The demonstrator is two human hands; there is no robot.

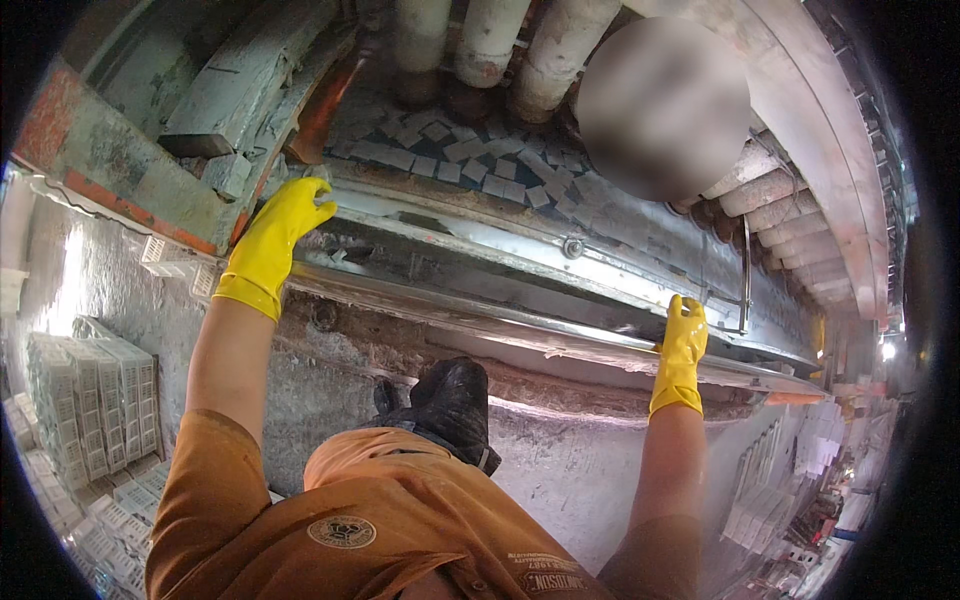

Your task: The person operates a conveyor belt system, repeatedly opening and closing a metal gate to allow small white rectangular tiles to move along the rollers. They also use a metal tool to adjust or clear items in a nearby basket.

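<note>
Metal ledge (610, 272) is lying in front of the person, its long axis slanting across the view from upper left to lower right, with a round bolt (572, 248) sitting partway along it. The left hand (280, 228), in a yellow rubber glove, is hanging by the ledge's upper-left end, its fingers curving loosely toward the thumb with a gap showing between and nothing visible inside. The gloved right hand (682, 342) is resting well apart, by the ledge's lower-right stretch and over the narrow front rail (520, 322); its fingers are curling inward, and I cannot tell whether they are gripping that edge or merely touching it. From the left fingers the ledge is extending rightward; from the right fingers most of it is stretching back up and to the left. Beyond the ledge, flat pale rectangular pieces (495, 186) are lying scattered over a dark bed (352, 128), at angles to one another, with the left hand being the nearer to most of them. Farther out, thick pale cylinders (560, 60) are standing in a row past the bed, while an upright thin metal bar (745, 275) is rising beyond the right hand. White plastic crates (95, 400) are standing stacked at lower left, and a dark shoe (450, 395) is showing below the front rail.
</note>
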